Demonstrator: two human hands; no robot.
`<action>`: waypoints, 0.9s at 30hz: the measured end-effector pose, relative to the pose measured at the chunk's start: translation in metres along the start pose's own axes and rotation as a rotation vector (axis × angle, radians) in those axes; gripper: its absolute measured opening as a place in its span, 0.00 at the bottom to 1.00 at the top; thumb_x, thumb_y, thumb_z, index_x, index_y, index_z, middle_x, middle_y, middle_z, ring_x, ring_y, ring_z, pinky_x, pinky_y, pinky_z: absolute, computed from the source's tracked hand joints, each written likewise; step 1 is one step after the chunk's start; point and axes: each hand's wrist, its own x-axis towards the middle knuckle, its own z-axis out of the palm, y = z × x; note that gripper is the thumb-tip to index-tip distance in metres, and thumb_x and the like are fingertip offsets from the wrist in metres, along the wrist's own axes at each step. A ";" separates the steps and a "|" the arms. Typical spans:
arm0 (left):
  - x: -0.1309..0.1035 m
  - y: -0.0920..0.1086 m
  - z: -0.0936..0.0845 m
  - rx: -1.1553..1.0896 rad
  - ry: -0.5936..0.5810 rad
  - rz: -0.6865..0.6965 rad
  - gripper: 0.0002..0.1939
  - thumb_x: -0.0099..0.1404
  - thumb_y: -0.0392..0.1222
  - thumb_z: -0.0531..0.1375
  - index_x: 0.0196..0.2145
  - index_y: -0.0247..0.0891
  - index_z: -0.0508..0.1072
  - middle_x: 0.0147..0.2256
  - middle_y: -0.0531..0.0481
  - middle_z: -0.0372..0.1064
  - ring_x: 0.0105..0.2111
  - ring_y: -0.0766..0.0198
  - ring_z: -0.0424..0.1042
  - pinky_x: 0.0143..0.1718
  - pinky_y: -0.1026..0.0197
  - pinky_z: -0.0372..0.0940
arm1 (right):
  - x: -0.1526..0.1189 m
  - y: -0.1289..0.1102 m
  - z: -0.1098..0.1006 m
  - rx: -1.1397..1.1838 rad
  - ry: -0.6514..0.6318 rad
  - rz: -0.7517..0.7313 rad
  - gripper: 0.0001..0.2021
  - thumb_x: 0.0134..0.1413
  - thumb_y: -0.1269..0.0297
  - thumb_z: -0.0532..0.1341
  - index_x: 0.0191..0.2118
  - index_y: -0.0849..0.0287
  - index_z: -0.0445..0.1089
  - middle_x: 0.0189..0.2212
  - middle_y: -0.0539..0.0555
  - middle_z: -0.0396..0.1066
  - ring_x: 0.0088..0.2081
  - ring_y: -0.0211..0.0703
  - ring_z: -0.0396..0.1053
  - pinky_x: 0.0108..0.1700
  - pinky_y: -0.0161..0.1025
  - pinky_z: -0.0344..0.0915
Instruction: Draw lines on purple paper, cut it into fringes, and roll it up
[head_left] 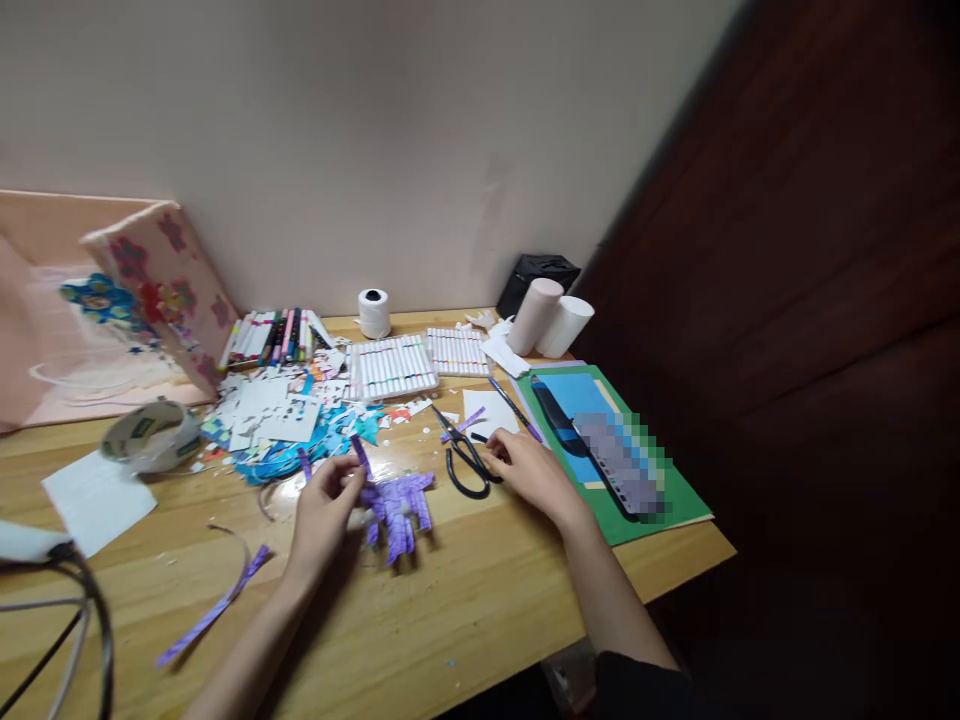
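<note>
My left hand (332, 500) is closed, thumb and fingers pinched on a narrow purple strip (361, 456). Just right of it lies a purple paper cutout (400, 510) with several fringed arms. My right hand (517, 465) rests by the handles of black scissors (466, 462); its fingers are bent together, and what they hold, if anything, is too small to make out. The scissors lie on the table, blades pointing up and left. A longer purple strip (214, 610) lies to the left of my left forearm.
Paper scraps (281, 415), marker sets (394, 367), a thread spool (373, 313) and a tape roll (150, 437) lie beyond and left. On the right, a phone (619, 465) and cutter (559, 415) rest on green sheets (675, 500). Cables (97, 610) cross the left edge.
</note>
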 end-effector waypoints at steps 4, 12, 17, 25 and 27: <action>0.002 -0.003 -0.003 -0.058 -0.011 -0.025 0.17 0.52 0.53 0.63 0.33 0.38 0.69 0.26 0.51 0.66 0.25 0.62 0.68 0.26 0.60 0.64 | 0.014 -0.015 0.027 -0.181 0.027 0.077 0.06 0.47 0.66 0.65 0.28 0.57 0.66 0.27 0.55 0.72 0.32 0.51 0.71 0.31 0.40 0.62; -0.005 0.010 -0.007 0.076 -0.210 0.149 0.11 0.64 0.47 0.55 0.34 0.37 0.70 0.34 0.48 0.69 0.34 0.62 0.67 0.36 0.60 0.62 | 0.025 -0.085 0.044 0.605 -0.164 -0.171 0.14 0.57 0.58 0.60 0.47 0.56 0.70 0.43 0.56 0.72 0.41 0.43 0.72 0.42 0.40 0.69; -0.007 0.014 -0.006 0.192 -0.291 0.225 0.10 0.66 0.45 0.54 0.36 0.37 0.72 0.34 0.48 0.70 0.30 0.63 0.64 0.32 0.60 0.60 | 0.031 -0.112 0.061 0.837 -0.123 -0.259 0.09 0.57 0.60 0.61 0.31 0.57 0.74 0.36 0.53 0.74 0.42 0.45 0.72 0.48 0.42 0.67; -0.003 0.040 -0.050 0.433 -0.574 0.227 0.15 0.63 0.53 0.58 0.40 0.41 0.72 0.41 0.47 0.72 0.41 0.57 0.70 0.43 0.55 0.63 | 0.040 -0.054 0.053 0.796 0.043 -0.033 0.11 0.58 0.55 0.58 0.36 0.58 0.71 0.32 0.54 0.73 0.33 0.42 0.69 0.36 0.39 0.67; -0.006 0.041 -0.056 0.528 -0.677 0.308 0.28 0.51 0.57 0.67 0.46 0.41 0.70 0.45 0.45 0.69 0.45 0.54 0.68 0.45 0.53 0.63 | 0.038 -0.045 0.055 0.775 -0.017 -0.044 0.11 0.58 0.58 0.57 0.41 0.58 0.69 0.32 0.53 0.72 0.32 0.41 0.69 0.37 0.39 0.67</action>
